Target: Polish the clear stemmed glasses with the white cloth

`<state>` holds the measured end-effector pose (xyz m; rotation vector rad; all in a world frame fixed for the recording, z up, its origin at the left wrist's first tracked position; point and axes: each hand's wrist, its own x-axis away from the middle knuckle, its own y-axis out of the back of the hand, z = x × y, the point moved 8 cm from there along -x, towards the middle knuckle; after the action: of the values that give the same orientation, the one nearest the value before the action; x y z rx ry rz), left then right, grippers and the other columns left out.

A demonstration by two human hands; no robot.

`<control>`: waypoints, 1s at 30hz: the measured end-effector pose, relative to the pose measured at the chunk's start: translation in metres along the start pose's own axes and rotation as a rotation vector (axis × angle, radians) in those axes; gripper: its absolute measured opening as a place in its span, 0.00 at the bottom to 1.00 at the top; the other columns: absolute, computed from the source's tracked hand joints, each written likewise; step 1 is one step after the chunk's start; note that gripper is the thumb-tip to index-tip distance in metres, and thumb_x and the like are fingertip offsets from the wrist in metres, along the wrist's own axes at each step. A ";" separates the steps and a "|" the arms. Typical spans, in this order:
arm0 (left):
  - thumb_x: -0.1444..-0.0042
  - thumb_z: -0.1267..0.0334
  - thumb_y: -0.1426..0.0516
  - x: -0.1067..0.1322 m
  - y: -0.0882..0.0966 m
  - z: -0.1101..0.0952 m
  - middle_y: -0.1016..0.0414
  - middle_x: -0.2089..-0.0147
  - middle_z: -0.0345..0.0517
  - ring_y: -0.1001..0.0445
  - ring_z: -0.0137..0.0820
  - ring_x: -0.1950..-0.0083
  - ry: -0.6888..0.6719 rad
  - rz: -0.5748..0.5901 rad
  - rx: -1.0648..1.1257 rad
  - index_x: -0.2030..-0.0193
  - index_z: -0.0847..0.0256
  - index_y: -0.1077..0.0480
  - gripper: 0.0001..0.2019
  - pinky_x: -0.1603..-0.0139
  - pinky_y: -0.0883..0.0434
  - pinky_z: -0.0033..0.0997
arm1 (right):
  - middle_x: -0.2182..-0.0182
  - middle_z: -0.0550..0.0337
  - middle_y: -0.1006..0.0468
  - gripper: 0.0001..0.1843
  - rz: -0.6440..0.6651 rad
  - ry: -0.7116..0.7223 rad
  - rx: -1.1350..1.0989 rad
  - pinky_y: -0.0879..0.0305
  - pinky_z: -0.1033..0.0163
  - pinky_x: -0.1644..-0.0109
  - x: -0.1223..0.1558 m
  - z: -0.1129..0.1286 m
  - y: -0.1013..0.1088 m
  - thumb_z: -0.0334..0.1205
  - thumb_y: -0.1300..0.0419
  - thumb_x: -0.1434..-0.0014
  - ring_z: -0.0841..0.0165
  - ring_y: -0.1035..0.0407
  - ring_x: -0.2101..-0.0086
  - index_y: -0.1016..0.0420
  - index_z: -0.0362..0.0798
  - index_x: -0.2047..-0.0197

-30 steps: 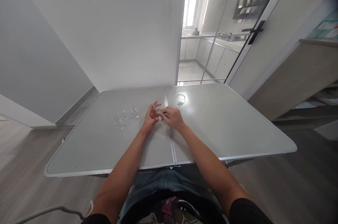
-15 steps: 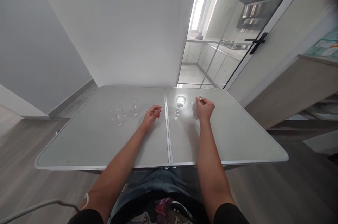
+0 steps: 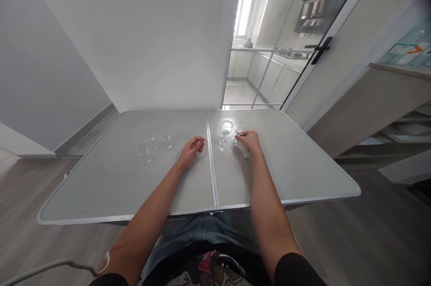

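Two small clear stemmed glasses stand upright on the grey folding table, just right of its centre seam. The left glass stands free. My right hand pinches the stem of the right glass, which rests on the table. My left hand lies on the table left of the seam, fingers loosely curled, holding nothing. Several small clear plastic parts are scattered on the left half of the table, apart from both hands.
A white wall stands behind the table. A glass sliding door with a black handle opens onto a kitchen at the back right. A wooden counter is at the right. A white cable runs at the lower left.
The hands worked together at the seam a second ago. My right hand then carried a second glass to the right and has set it down beside the first. My left hand stayed put.
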<state>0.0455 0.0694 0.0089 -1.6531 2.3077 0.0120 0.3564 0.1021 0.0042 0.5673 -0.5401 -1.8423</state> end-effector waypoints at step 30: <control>0.40 0.44 0.40 0.001 -0.008 -0.005 0.31 0.67 0.42 0.36 0.27 0.69 0.002 0.043 -0.053 0.52 0.59 0.25 0.20 0.63 0.36 0.31 | 0.63 0.50 0.14 0.18 0.008 0.009 0.132 0.32 0.65 0.60 -0.001 0.004 -0.010 0.46 0.34 0.50 0.61 0.21 0.60 0.14 0.45 0.59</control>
<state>0.0512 0.0648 0.0149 -1.6288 2.3637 0.0811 0.3474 0.1063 0.0014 0.6599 -0.6605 -1.8054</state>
